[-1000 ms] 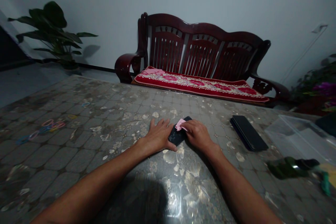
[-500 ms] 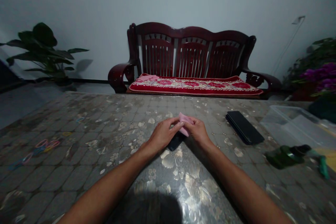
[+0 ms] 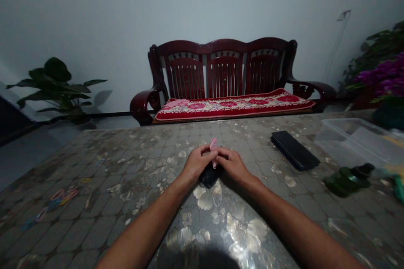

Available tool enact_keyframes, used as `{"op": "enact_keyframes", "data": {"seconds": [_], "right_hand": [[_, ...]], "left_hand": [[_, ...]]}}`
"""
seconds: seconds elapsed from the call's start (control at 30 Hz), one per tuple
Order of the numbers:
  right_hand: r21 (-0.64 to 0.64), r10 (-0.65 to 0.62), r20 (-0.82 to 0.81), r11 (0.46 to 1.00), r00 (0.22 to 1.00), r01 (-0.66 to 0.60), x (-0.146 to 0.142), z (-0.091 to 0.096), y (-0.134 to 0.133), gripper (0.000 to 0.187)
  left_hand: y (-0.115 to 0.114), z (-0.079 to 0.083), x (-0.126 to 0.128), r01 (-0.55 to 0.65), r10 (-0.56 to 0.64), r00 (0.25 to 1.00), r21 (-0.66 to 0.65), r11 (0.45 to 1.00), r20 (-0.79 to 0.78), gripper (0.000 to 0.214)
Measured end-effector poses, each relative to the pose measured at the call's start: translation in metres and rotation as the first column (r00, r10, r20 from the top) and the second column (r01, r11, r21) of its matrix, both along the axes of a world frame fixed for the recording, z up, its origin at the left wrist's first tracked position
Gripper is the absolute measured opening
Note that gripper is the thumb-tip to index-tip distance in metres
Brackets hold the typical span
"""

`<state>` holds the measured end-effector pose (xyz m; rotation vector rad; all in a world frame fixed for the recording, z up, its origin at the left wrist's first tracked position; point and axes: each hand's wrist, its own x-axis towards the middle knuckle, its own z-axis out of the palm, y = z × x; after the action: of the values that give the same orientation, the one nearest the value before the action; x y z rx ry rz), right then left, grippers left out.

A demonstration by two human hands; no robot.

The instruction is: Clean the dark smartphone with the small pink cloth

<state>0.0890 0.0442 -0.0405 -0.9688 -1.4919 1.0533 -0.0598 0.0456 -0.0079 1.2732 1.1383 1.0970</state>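
Pink cloth (image 3: 213, 144) stands bunched between my fingertips, its upper end poking up past them and its lower end hanging over a dark flat object (image 3: 208, 178) on the table (image 3: 151, 227). My left hand (image 3: 196, 163) is closed in a pinch on the cloth, thumb pointing in toward the right, with the other fingers curved behind it. My right hand (image 3: 234, 165) meets it from the other side, thumb and fingers drawn together on the same cloth, so that the two hands nearly touch. Whether the cloth actually rests on the dark object I cannot tell, since my fingers cover its far end; its near corner shows just below my hands, pointing toward me.

Off to my right, well apart from my hands, a black folded case (image 3: 295, 150) lies flat at a slant. Nearer to me than the case, a green bottle (image 3: 346, 181) with a black top lies on its side, and a clear plastic box (image 3: 328, 124) sits beyond the bottle. Over on my left, several coloured loops (image 3: 65, 196) lie loosely scattered across the patterned tabletop.

Across the table stands a dark red wooden bench (image 3: 225, 48) with a red floral cover (image 3: 240, 108) along its seat. One leafy plant (image 3: 58, 91) is at the far left, and purple flowers (image 3: 385, 76) show at the right edge.
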Motion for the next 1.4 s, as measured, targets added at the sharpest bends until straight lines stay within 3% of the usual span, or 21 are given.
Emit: {"op": "enact_keyframes", "data": {"seconds": [0.07,0.13,0.23,0.33,0.43,0.53,0.6,0.7,0.77,0.87,0.93,1.03,1.1,1.17,1.23,1.3,1.33,1.4], "right_hand": [[-0.039,0.024,-0.048,0.999,0.999,-0.026,0.002,0.000,0.000,0.027],[-0.141,-0.029,-0.137,0.990,0.990,0.010,0.005,0.001,0.001,0.027],[-0.189,-0.227,-0.193,0.963,0.955,0.191,0.010,0.005,0.005,0.033],[-0.153,-0.359,-0.171,0.930,0.918,0.336,0.016,0.009,0.011,0.049],[-0.205,-0.277,-0.207,0.950,0.938,0.235,0.020,0.011,0.015,0.056],[-0.239,-0.140,-0.209,0.967,0.968,0.089,0.018,0.010,0.014,0.039],[-0.156,-0.185,-0.114,0.974,0.976,0.167,0.017,0.010,0.010,0.023],[0.172,-0.354,0.110,0.927,0.929,0.333,0.019,0.012,0.002,0.016],[0.389,-0.421,0.242,0.868,0.874,0.310,0.022,0.013,-0.003,0.020],[0.594,-0.453,0.398,0.790,0.798,0.153,0.027,0.012,-0.009,0.022],[0.659,-0.449,0.478,0.752,0.755,0.030,0.029,0.011,-0.011,0.022],[0.673,-0.409,0.542,0.734,0.734,-0.088,0.030,0.010,-0.012,0.025],[0.672,-0.356,0.525,0.731,0.773,-0.119,0.030,0.011,-0.014,0.027],[0.671,-0.312,0.424,0.739,0.850,-0.064,0.028,0.012,-0.015,0.030],[0.595,-0.331,0.236,0.792,0.914,0.133,0.023,0.013,-0.014,0.029],[0.352,-0.373,0.013,0.870,0.928,0.345,0.017,0.013,-0.012,0.034],[0.181,-0.375,-0.089,0.905,0.923,0.385,0.014,0.013,-0.010,0.043],[-0.138,-0.321,-0.265,0.946,0.909,0.294,0.008,0.012,-0.009,0.065]], "left_hand": [[0.002,0.000,0.002,-0.064,0.065,0.997,-0.029,0.998,0.031,0.032],[0.004,0.001,0.003,-0.103,0.107,0.992,-0.073,0.992,0.067,0.027],[0.004,0.004,0.002,-0.093,0.112,0.986,-0.147,0.985,0.125,0.026],[0.003,0.008,0.001,0.008,0.030,0.983,-0.203,0.979,0.183,0.032],[-0.001,0.012,0.001,0.090,-0.042,0.978,-0.235,0.968,0.204,0.038],[-0.003,0.015,0.002,0.100,-0.059,0.984,-0.244,0.965,0.168,0.038],[-0.005,0.016,0.004,0.093,-0.060,0.988,-0.231,0.968,0.145,0.037],[-0.005,0.015,0.007,0.064,-0.037,0.991,-0.214,0.975,0.130,0.030],[-0.005,0.015,0.009,0.048,-0.014,0.989,-0.232,0.971,0.146,0.028],[-0.003,0.017,0.010,0.024,0.056,0.968,-0.313,0.950,0.243,0.026],[-0.004,0.019,0.009,0.023,0.105,0.938,-0.363,0.931,0.330,0.027],[-0.006,0.023,0.006,0.052,0.114,0.902,-0.366,0.929,0.417,0.028],[-0.008,0.024,0.004,0.040,0.113,0.896,-0.334,0.942,0.428,0.034],[-0.010,0.025,0.003,-0.008,0.139,0.895,-0.297,0.955,0.423,0.045],[-0.011,0.025,0.004,-0.064,0.176,0.889,-0.266,0.962,0.422,0.056],[-0.013,0.024,0.007,-0.116,0.212,0.875,-0.236,0.965,0.436,0.061],[-0.014,0.023,0.009,-0.137,0.225,0.867,-0.220,0.966,0.445,0.063],[-0.016,0.020,0.014,-0.169,0.237,0.851,-0.182,0.969,0.468,0.064]]}}
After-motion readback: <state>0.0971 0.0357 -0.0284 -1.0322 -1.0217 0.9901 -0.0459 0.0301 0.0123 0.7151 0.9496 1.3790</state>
